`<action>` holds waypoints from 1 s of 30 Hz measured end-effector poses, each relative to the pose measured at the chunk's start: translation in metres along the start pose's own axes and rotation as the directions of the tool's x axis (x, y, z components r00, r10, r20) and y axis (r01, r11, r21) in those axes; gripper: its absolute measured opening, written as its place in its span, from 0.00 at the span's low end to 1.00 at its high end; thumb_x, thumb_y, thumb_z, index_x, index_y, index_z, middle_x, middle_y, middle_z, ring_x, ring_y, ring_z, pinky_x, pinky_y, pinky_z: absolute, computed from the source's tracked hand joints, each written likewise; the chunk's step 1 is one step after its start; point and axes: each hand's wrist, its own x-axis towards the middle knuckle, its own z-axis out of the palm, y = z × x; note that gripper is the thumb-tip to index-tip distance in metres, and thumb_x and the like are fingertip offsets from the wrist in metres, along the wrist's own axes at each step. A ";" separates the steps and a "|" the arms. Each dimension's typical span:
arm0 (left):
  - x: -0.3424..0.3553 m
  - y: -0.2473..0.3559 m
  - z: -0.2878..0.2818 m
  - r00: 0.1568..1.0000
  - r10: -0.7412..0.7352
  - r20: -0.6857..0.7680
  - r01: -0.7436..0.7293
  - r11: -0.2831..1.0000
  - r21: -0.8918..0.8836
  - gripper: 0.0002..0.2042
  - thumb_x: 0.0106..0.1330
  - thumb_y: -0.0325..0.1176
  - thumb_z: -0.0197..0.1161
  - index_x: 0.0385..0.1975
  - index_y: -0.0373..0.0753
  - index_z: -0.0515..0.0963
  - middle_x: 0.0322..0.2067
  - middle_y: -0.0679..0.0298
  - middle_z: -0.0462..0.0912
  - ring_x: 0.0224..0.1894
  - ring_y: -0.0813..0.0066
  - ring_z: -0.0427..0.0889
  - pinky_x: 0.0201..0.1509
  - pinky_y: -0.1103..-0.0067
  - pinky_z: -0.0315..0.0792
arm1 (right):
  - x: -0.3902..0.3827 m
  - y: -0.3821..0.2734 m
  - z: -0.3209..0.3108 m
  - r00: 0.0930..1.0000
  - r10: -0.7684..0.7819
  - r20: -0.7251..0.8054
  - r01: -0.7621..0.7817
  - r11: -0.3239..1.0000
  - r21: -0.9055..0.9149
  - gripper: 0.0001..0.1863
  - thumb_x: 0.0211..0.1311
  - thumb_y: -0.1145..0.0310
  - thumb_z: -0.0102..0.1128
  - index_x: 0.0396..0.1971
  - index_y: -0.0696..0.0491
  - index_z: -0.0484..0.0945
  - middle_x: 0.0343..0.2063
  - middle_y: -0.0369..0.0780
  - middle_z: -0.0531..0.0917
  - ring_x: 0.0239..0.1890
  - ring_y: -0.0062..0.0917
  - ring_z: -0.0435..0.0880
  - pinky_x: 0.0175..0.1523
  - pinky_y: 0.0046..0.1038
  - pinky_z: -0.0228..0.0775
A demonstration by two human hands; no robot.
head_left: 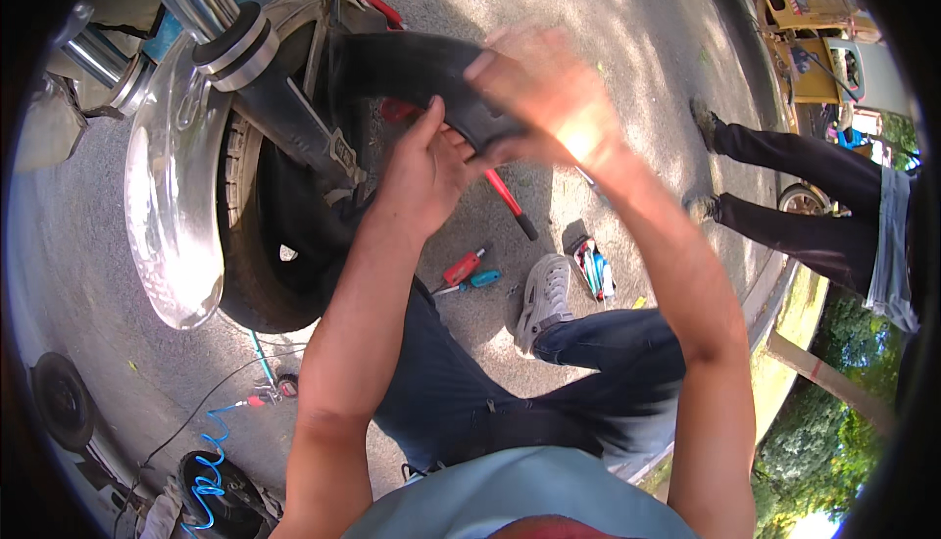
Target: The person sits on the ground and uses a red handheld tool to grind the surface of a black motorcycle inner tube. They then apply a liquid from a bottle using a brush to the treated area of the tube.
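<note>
A black rubber inner tube (402, 61) hangs out of the tyre (257, 289) on a wheel at the left, and a stretch of it bends across in front of me. My left hand (431, 159) grips the lower side of this stretch, thumb up against it and fingers tucked behind. On its right side, my right hand (544, 98) is closed around the tube's edge, blurred by motion. Beside the wheel stand a fork leg (284, 113) and a clear, shiny mudguard (176, 201). The far part of the tube is hidden behind the fork and tyre.
On the ground lie a red-handled tool (510, 204), red and blue screwdriver-like handles (465, 267) and a small bag of coloured items (594, 269). A coiled blue air hose (211, 475) runs at lower left. Another person's legs (799, 181) stand at right.
</note>
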 end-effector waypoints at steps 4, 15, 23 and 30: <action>0.004 -0.009 0.010 0.994 0.027 -0.102 -0.024 0.999 0.028 0.21 0.82 0.46 0.49 0.63 0.36 0.70 0.61 0.54 0.79 0.64 0.56 0.78 0.73 0.49 0.68 | -0.062 0.156 0.019 0.919 0.316 0.236 -0.280 0.944 -0.172 0.33 0.79 0.47 0.44 0.72 0.57 0.66 0.72 0.55 0.67 0.72 0.52 0.65 0.78 0.42 0.55; -0.031 -0.034 0.005 0.778 0.217 -0.590 0.056 0.911 0.409 0.26 0.81 0.47 0.52 0.69 0.35 0.67 0.66 0.55 0.75 0.70 0.59 0.71 0.73 0.52 0.65 | -0.199 0.101 -0.029 0.600 0.203 0.774 -0.800 0.143 0.583 0.15 0.71 0.73 0.51 0.50 0.59 0.84 0.49 0.43 0.86 0.51 0.30 0.86 0.56 0.30 0.76; -0.331 -0.064 0.079 0.412 0.639 -0.650 0.906 -0.213 0.365 0.13 0.72 0.31 0.55 0.49 0.40 0.84 0.46 0.50 0.89 0.49 0.51 0.88 0.53 0.61 0.80 | -0.387 0.080 -0.346 -0.302 -0.459 0.835 -0.870 -0.226 -0.438 0.28 0.79 0.56 0.51 0.69 0.60 0.69 0.63 0.44 0.80 0.63 0.30 0.79 0.68 0.33 0.71; -0.570 -0.202 0.187 0.287 -0.298 -0.911 0.937 -0.112 0.332 0.21 0.75 0.42 0.55 0.62 0.42 0.78 0.58 0.49 0.83 0.60 0.55 0.84 0.61 0.62 0.78 | -0.533 0.105 -0.517 -0.558 -0.217 0.801 -0.580 -0.589 -0.563 0.21 0.71 0.54 0.50 0.55 0.48 0.80 0.51 0.40 0.85 0.48 0.26 0.85 0.47 0.36 0.80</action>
